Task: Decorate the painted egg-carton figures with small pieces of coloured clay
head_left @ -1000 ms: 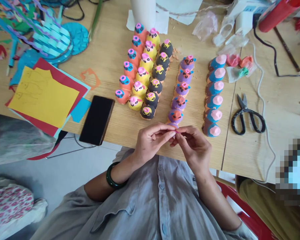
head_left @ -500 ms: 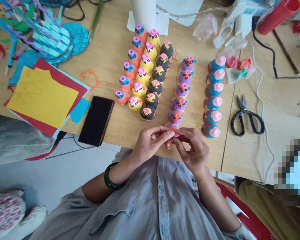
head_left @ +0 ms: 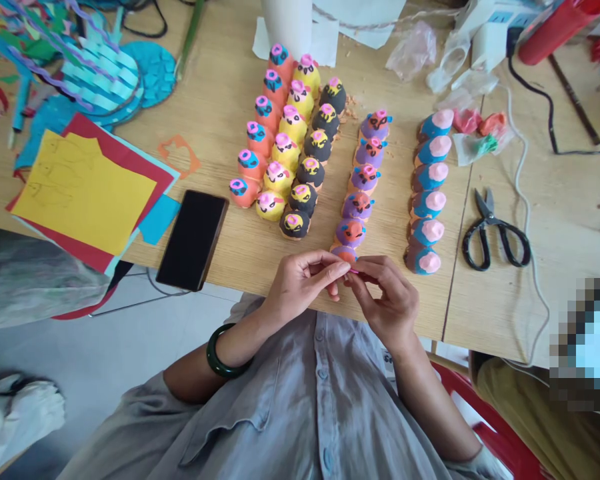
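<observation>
Between my two hands, just over the table's front edge, is a small piece of pink modelling clay [head_left: 353,271]. My left hand [head_left: 307,283] pinches it between thumb and fingers, and my right hand [head_left: 386,297] grips its other side the same way. Right beyond my fingertips lies the nearest purple clay figure [head_left: 345,253], partly hidden, at the end of a row of purple figures [head_left: 359,206] with orange faces. To its left run rows of black [head_left: 311,173], yellow [head_left: 285,150] and orange figures [head_left: 257,139]. Blue and brown figures [head_left: 429,203] with pink tops form a row at right.
Black-handled scissors [head_left: 490,230] lie on the right, near a white cable [head_left: 519,173]. A dark phone [head_left: 193,241] rests at the front left edge beside yellow paper [head_left: 85,190]. Bagged clay lumps [head_left: 490,127] and a white cylinder [head_left: 287,27] are farther back.
The pink clay has turned slightly and shows less between my fingertips. Both hands stay nearly in place. At lower left, the patterned pink cloth has gone from view and a white shoe shows there.
</observation>
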Motion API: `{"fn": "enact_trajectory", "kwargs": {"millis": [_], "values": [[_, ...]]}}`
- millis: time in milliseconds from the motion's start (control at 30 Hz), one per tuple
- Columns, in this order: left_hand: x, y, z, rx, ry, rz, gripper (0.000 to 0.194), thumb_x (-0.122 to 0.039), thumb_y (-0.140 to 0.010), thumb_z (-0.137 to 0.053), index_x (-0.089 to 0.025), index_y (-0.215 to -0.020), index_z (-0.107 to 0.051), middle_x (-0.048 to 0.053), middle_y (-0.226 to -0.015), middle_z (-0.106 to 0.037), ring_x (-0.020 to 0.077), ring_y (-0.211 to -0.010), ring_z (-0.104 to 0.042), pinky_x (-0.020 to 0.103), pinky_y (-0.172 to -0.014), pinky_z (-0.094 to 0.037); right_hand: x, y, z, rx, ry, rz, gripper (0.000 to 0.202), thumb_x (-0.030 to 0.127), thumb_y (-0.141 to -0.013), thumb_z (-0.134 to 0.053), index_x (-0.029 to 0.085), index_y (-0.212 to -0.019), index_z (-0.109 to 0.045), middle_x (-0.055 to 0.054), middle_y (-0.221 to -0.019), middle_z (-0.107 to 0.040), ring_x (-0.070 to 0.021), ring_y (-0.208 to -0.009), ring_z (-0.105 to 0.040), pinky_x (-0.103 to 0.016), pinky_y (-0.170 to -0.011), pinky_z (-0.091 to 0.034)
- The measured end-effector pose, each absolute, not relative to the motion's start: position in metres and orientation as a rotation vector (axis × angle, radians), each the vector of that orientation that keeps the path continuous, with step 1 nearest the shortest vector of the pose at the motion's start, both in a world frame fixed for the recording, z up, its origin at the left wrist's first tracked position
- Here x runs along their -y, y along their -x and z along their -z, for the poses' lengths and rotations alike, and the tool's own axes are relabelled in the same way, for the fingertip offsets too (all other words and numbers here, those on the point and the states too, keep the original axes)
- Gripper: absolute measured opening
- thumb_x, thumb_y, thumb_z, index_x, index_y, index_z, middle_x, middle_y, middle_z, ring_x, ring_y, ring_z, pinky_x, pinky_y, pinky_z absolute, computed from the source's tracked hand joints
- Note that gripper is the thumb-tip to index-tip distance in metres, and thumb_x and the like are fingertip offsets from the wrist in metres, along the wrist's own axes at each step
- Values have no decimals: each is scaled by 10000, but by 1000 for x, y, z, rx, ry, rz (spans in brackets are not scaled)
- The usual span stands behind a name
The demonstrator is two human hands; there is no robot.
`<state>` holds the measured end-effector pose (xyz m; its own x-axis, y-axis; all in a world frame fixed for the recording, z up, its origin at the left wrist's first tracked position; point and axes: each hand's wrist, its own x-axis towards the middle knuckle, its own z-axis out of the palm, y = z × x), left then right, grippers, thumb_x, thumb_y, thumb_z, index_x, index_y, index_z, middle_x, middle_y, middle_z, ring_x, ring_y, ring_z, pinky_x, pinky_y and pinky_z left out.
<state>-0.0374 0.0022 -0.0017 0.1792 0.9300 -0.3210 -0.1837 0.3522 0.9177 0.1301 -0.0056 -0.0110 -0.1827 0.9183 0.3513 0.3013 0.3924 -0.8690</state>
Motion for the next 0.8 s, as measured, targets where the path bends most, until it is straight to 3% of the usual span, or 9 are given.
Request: {"fn": "enact_trajectory", "kwargs": {"millis": [267,467,567,700,800], "values": [[-3,40,3,-1046,-899,-914,214,-349,-873,-758,-136,-864,-736,-15,-641,-681,83,-531,-627,192,-541,-576,5,-133,12,1724,1084,-853,319,65,-918,-659,241,-1184,-666,-50,-1006,-692,-137,-826,-686,-267,-674,-626],[-2,40,5,-1091,-941,-909,224,-360,-887,-741,-139,-854,-732,-6,-652,-678,88,-522,-625,202,-529,-567,5,-132,12,1649,1186,-820,163,114,-907,-684,236,-1010,-715,-28,-916,-718,-130,-744,-689,-263,-643,-616],[-3,41,5,-1122,-928,-986,185,-324,-880,-750,-140,-906,-739,15,-757,-728,87,-555,-652,213,-568,-584,3,-132,11,1221,1324,-1050,52,222,-922,-699,227,-962,-732,-2,-809,-710,-111,-613,-676,-256,-576,-613],[-6,43,4,-1064,-787,-1084,125,-243,-869,-734,-142,-941,-745,32,-812,-741,116,-674,-696,248,-653,-624,-2,-133,7,813,1217,-1435,124,315,-867,-768,215,-939,-777,2,-756,-736,-111,-548,-655,-264,-499,-618],[-8,42,1,-961,-623,-1105,61,-192,-829,-713,-138,-840,-738,33,-815,-716,106,-665,-656,218,-574,-589,-5,-133,4,732,1161,-1567,160,309,-819,-813,216,-948,-791,16,-687,-719,-119,-562,-662,-261,-504,-624]]}}
